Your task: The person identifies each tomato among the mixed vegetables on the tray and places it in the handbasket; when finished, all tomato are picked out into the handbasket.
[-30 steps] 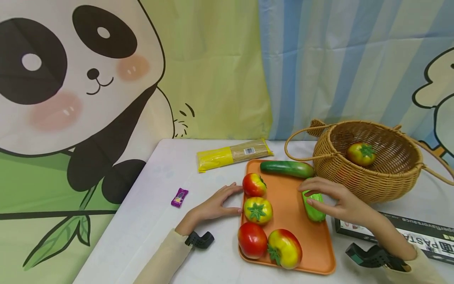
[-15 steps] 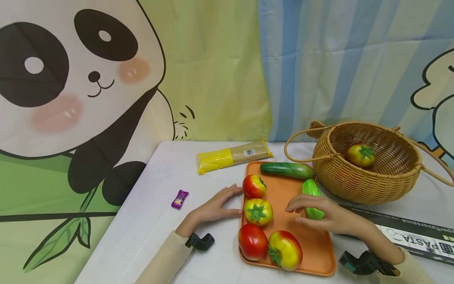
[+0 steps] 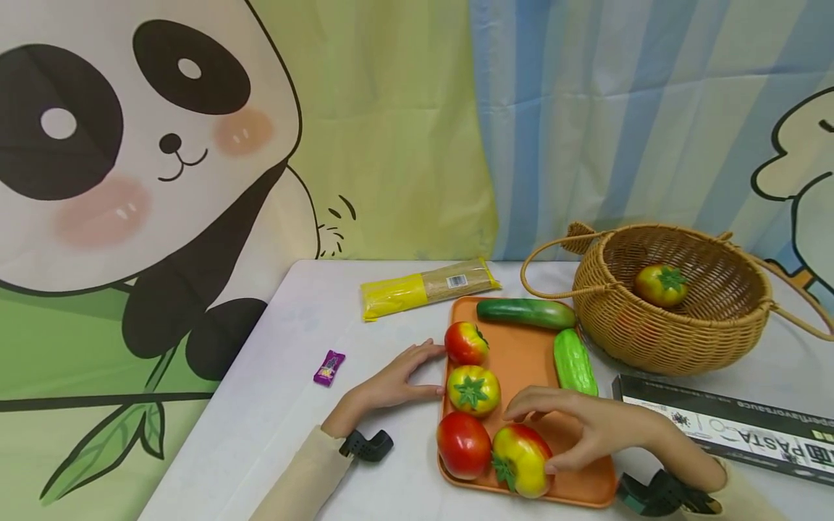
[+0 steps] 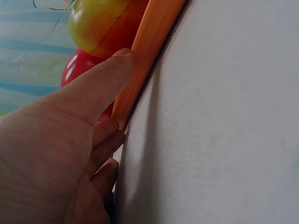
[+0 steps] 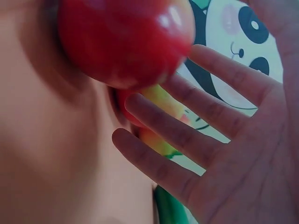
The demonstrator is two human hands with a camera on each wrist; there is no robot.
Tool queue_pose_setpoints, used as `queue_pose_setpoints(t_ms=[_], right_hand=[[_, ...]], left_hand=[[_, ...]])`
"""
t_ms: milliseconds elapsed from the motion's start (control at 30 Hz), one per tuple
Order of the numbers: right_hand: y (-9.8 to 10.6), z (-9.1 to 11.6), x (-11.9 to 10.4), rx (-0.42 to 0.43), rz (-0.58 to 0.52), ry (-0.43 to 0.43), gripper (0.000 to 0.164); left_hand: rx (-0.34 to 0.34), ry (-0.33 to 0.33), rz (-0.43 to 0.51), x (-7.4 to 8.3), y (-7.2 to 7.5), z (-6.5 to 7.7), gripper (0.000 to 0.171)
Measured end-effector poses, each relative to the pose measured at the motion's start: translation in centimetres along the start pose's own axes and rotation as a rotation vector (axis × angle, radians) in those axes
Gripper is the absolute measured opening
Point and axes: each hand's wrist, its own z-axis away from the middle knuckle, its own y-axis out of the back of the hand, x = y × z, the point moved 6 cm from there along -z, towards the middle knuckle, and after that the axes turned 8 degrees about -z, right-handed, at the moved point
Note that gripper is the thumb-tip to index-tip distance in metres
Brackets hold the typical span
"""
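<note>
I judge this the reach: my right hand [image 3: 589, 425], fingers spread, holding nothing, is at the nearest tomato [image 3: 526, 463] on the tray [image 3: 521, 362]. Gripping calls for curling the fingers. My left hand [image 3: 394, 378], fingers relaxed, touches the tray's edge.

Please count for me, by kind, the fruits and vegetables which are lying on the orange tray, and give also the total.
Round fruits, red or yellow: 4
Long dark green vegetable: 1
Long light green vegetable: 1
Total on the tray: 6
</note>
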Motion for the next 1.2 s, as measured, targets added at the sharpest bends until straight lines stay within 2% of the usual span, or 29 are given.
queue_pose_setpoints(t_ms=[200, 400, 633, 700, 1200], right_hand=[[-1.1, -0.5, 0.1, -0.065, 0.029, 0.059, 0.062], [-1.7, -0.5, 0.8, -0.085, -0.032, 0.002, 0.065], [-1.9, -0.3, 1.0, -0.088, 0.022, -0.025, 0.070], [-1.9, -0.3, 1.1, -0.084, 0.007, -0.052, 0.070], [-1.8, -0.2, 0.9, -0.105, 0.050, -0.005, 0.070]], left_hand=[[-0.002, 0.005, 0.005, 0.1, 0.0, 0.1, 0.070], [-0.007, 0.012, 0.005, 0.0, 0.0, 0.1, 0.071], [-0.003, 0.009, 0.005, 0.0, 0.0, 0.1, 0.071], [0.000, 0.004, 0.004, 0.1, 0.0, 0.1, 0.071], [0.000, 0.027, 0.003, 0.1, 0.1, 0.2, 0.070]])
